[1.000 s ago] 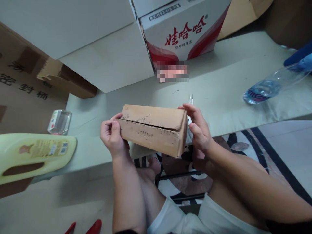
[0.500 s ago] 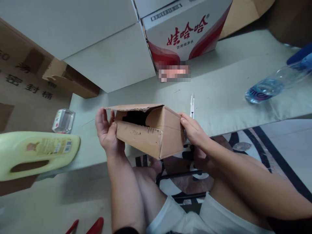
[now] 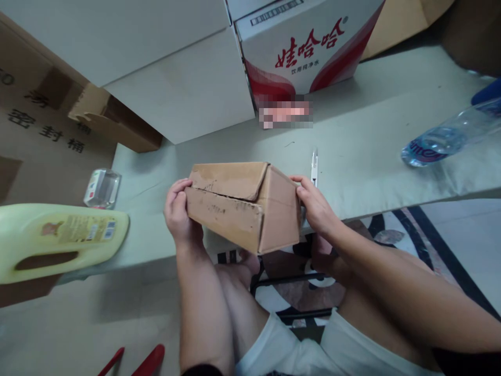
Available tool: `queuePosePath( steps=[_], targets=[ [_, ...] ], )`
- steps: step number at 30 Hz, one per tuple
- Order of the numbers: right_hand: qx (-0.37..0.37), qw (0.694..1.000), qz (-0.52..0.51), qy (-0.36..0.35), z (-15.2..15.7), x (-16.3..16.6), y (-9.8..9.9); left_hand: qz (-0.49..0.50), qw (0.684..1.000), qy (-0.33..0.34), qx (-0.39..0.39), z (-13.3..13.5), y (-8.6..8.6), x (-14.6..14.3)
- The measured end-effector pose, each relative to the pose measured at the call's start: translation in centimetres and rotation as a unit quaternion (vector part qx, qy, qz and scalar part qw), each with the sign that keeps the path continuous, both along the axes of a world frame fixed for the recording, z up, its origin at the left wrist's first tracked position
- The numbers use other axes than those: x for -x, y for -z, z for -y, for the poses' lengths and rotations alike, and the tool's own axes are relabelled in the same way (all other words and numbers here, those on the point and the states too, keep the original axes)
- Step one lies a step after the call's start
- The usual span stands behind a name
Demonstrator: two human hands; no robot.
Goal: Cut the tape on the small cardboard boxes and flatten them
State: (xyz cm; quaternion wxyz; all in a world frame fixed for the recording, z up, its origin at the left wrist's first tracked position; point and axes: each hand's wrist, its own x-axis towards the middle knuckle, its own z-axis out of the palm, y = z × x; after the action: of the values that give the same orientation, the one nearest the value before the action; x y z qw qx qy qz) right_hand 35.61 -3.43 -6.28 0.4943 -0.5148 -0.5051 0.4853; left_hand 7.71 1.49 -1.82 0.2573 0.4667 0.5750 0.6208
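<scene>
Between my two hands a small brown cardboard box [image 3: 223,211] is held tilted at the near edge of the table. Its long top flap lies folded down, leaving only a thin dark seam against the front panel. My left hand [image 3: 180,211] grips the left end, fingers at the flap's corner and thumb on the front side. On the right end, my right hand [image 3: 315,203] has its fingers along the back edge; part of that grip is hidden behind the box. A white utility knife [image 3: 314,168] lies on the table just beyond my right hand.
A white and red carton [image 3: 305,57] stands at the back beside large white boxes [image 3: 188,94]. Left are a yellow jug [image 3: 66,240] and a small clear bottle [image 3: 102,188]. A water bottle [image 3: 434,141] lies right on the pale table cover [image 3: 364,146].
The top flap, raised half a second ago with the dark inside showing, has come down over the opening. My left hand has shifted right and its fingers have curled onto the flap's edge.
</scene>
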Motion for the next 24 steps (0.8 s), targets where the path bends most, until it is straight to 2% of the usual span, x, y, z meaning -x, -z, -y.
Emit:
queuePosePath(
  steps=[2,4,8,10,13,17,21,24],
  targets=[
    [-0.010,0.997,-0.073,-0.013,-0.1,0.2,0.1,0.017,0.999,-0.034,0.012,0.0,0.1,-0.2],
    [-0.044,0.992,-0.112,-0.047,0.0,0.3,0.2,0.062,0.997,-0.032,0.041,0.0,0.4,-0.5],
    [-0.118,0.986,-0.037,-0.113,0.5,0.3,0.4,0.170,0.974,0.016,0.148,0.3,0.9,-1.6],
    [-0.155,0.980,-0.031,-0.121,0.7,0.4,0.4,0.196,0.958,0.033,0.209,0.5,1.0,-2.3],
    [-0.170,0.981,-0.034,-0.092,0.7,0.2,0.0,0.202,0.934,0.101,0.277,0.7,1.0,-2.9],
    [-0.150,0.987,0.031,-0.052,0.3,-0.6,-0.8,0.150,0.905,0.223,0.331,0.9,1.3,-3.3],
    [-0.174,0.982,0.076,0.010,0.0,-1.1,-0.9,0.114,0.897,0.238,0.355,1.3,1.6,-3.5],
    [-0.191,0.981,0.019,0.034,-0.1,-1.1,-0.7,0.102,0.864,0.299,0.392,1.9,1.3,-3.5]
  ],
)
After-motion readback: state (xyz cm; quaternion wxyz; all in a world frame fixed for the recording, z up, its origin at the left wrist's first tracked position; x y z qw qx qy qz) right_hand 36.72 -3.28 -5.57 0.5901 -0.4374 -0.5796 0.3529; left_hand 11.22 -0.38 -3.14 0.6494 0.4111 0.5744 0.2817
